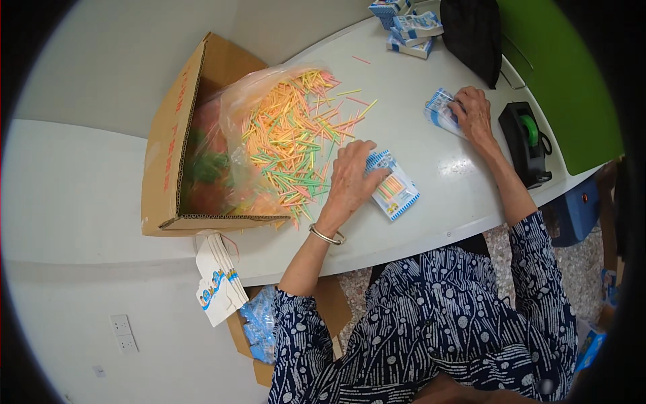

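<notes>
My left hand [350, 176] is over the near middle of the table, palm down. Its thumb reaches onto a flat blue-and-white packet [398, 192] with a window showing thin pastel sticks, and its fingers are apart from the thumb. Farther right, my right hand [474, 116] has its fingers curled over a second blue-and-white packet [441, 113], covering part of it. Left of my left hand, a heap of thin orange, yellow, pink and green sticks [286, 128] spills from a clear plastic bag [232, 124] in a tipped cardboard box [165, 161].
A black tape dispenser [523, 145] with green tape stands by the right edge. Stacked packets [416, 30] and a black bag [471, 37] are at the back. White folded cartons [219, 279] stick out at the near left edge, above an open box of blue packets [261, 323].
</notes>
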